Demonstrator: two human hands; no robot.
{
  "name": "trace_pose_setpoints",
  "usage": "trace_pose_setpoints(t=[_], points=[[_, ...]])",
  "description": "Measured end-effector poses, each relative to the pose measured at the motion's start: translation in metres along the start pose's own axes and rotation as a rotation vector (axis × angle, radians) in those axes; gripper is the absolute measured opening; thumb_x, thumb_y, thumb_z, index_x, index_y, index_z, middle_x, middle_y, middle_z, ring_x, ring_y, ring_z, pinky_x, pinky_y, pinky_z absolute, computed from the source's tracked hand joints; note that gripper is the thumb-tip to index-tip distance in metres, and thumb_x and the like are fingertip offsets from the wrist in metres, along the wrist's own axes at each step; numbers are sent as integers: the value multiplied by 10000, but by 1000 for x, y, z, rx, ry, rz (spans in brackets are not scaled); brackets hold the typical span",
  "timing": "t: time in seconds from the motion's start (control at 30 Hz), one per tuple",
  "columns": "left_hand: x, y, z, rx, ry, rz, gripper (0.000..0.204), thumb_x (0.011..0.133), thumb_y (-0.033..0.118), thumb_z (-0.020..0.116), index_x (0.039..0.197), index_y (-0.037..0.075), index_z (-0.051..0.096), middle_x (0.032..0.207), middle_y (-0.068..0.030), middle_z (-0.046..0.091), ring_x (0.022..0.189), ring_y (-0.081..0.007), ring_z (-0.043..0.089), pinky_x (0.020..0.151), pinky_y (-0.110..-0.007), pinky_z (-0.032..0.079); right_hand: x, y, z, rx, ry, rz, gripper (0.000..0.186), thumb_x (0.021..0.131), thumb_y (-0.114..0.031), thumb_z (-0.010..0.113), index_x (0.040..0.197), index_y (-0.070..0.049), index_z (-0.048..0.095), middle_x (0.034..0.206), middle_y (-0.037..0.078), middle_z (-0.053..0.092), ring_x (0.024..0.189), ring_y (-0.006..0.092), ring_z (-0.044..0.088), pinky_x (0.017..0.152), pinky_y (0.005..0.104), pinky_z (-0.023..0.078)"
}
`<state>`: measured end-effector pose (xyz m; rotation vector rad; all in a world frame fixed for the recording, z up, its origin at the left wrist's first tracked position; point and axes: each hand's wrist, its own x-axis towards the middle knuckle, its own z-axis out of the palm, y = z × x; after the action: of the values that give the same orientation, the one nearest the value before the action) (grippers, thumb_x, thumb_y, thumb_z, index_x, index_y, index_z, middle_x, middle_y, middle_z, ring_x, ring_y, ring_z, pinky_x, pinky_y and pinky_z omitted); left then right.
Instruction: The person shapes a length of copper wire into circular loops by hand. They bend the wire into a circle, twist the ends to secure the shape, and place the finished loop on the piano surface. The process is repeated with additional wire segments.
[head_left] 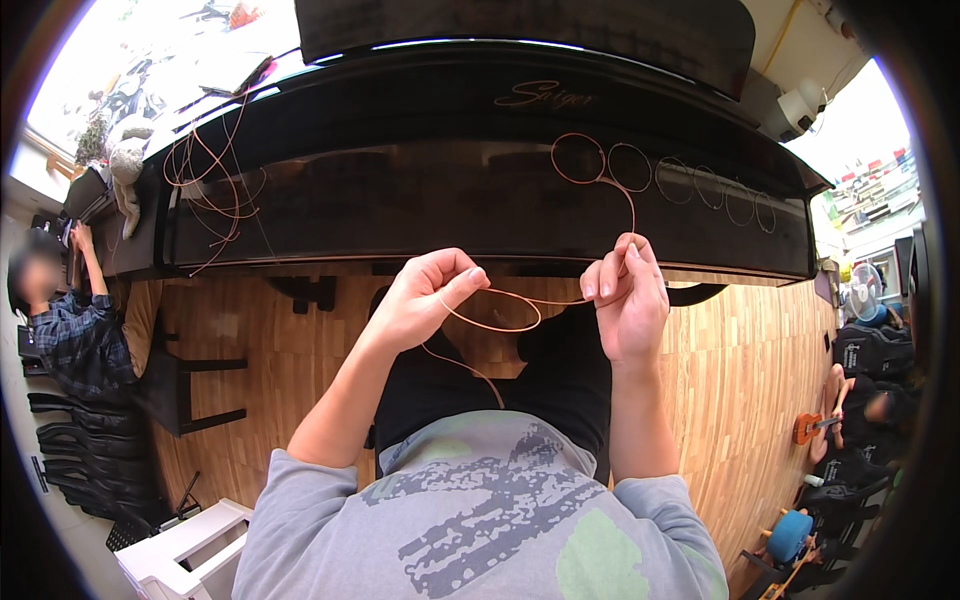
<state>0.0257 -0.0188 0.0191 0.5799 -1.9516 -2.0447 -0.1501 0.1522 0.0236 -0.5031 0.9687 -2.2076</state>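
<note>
A thin copper-coloured guitar string runs between my two hands, just in front of the black piano. It bends into a loop beside my left hand, whose thumb and index finger pinch it. My right hand grips the string with fingertips curled together. From there one length rises over the piano to the coiled strings; whether it joins the copper coil I cannot tell. Another end hangs below my left hand toward my shirt. Several thin, paler ring-shaped string coils lie in a row right of the copper one.
The glossy black piano spans the far side. Loose tangled strings lie on its left part. A person in a plaid shirt sits at far left by a black bench. At far right another person holds a small ukulele.
</note>
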Motion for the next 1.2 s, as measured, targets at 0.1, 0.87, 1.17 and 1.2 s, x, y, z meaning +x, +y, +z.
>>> trace_pose_setpoints(t=[0.1, 0.87, 1.17, 1.2], points=[[2, -6, -1, -23, 53, 61, 165, 931, 174, 632, 860, 27, 606, 664, 92, 475, 573, 18, 338, 505, -159, 268, 0, -1, -1, -82, -2, -65, 185, 1002, -115, 373, 954, -23, 527, 554, 7, 404, 511, 124, 412, 547, 256, 399], [-2, 8, 16, 598, 332, 783, 149, 804, -4, 701, 945, 45, 692, 652, -27, 541, 514, -113, 478, 454, -243, 386, -7, -5, -4, -224, -393, 114, 168, 849, -144, 561, 945, -9, 589, 831, 40, 558, 766, 100, 499, 701, 236, 406], [-2, 3, 26, 632, 300, 850, 186, 794, 50, 723, 976, 71, 689, 689, -44, 577, 515, -163, 534, 454, -268, 434, -21, 5, 23, -344, -423, 473, 185, 982, -159, 529, 1075, -18, 604, 773, 15, 614, 692, 64, 582, 644, 214, 504], [-1, 3, 26, 643, 290, 835, 214, 791, 34, 722, 999, 67, 685, 702, -40, 579, 524, -148, 529, 456, -256, 428, -22, 7, 26, -396, -353, 416, 192, 996, -162, 501, 1061, -16, 608, 683, 4, 592, 561, 48, 536, 527, 189, 461]])
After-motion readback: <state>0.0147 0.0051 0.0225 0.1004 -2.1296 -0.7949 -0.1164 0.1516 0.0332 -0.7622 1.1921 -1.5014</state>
